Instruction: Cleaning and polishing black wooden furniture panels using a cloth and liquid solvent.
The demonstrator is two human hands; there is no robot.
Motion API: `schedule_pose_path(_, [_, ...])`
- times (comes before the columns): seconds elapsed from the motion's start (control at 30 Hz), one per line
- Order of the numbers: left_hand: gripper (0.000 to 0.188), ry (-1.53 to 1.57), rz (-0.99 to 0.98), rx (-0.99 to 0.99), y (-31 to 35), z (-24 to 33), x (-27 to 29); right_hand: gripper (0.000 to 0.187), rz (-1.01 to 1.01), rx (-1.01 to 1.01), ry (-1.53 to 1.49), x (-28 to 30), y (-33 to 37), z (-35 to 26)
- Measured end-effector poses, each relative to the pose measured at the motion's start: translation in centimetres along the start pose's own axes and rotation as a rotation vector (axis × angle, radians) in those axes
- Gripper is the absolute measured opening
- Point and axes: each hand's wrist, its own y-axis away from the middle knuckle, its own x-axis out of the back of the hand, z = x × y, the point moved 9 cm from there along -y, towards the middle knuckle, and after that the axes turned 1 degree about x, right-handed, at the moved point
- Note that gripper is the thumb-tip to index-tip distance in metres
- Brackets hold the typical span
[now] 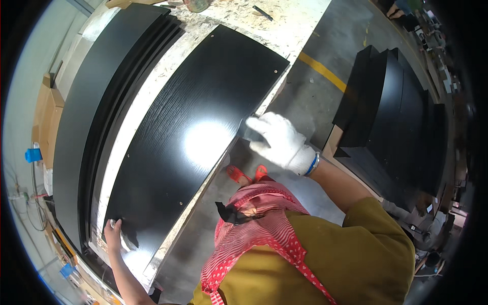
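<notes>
A long black panel [173,117] with a wood-grain face and one curved side lies flat on the pale worktable. My bare left hand [114,235] is at its near left corner, fingers curled. Something white [128,243] shows beside that palm, partly hidden, and I cannot make out what it is. My right hand [278,141], in a white glove, is beside the panel's straight right edge. Its fingers are apart and reach toward the edge, with nothing clearly held. Small round fittings or holes dot the panel near its edges.
More curved black panels [101,81] are stacked along the table's left side. A dark pen-like tool [263,13] and a jar [197,5] sit at the far end of the worktable [300,20]. Another black panel stack [391,117] stands to the right, across the grey floor.
</notes>
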Motion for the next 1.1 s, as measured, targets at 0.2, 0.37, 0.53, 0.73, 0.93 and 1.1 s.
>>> schedule_pose_path(0.2, [0.05, -0.036, -0.066, -0.033, -1.9, 1.3, -0.9, 0.042, 0.353, -0.258, 0.001, 5.0, -1.5, 6.7])
schedule_pose_path(0.37, [0.046, 0.015, -0.107, -0.009, -1.3, 1.0, -0.7, 0.045, 0.211, -0.048, 0.092, 0.0, -0.2, -0.3])
schedule_pose_path(0.53, [0.059, -0.19, -0.149, 0.005, -2.8, 0.6, -1.2, 0.046, 0.012, -0.009, -0.01, -5.9, 3.0, -10.7])
schedule_pose_path(0.73, [0.041, -0.146, -0.153, -0.13, -0.8, 4.2, -0.3, 0.043, 0.39, -0.155, 0.043, -1.0, 2.3, -6.0])
schedule_pose_path(0.93, [0.044, -0.238, -0.089, -0.322, -0.1, 6.1, 0.2, 0.044, 0.277, -0.193, 0.174, -6.5, 4.7, -12.1])
schedule_pose_path(1.1, [0.048, -0.091, -0.17, -0.471, -0.3, 5.6, 0.1, 0.046, 0.204, -0.159, 0.113, -14.2, 8.0, -25.4])
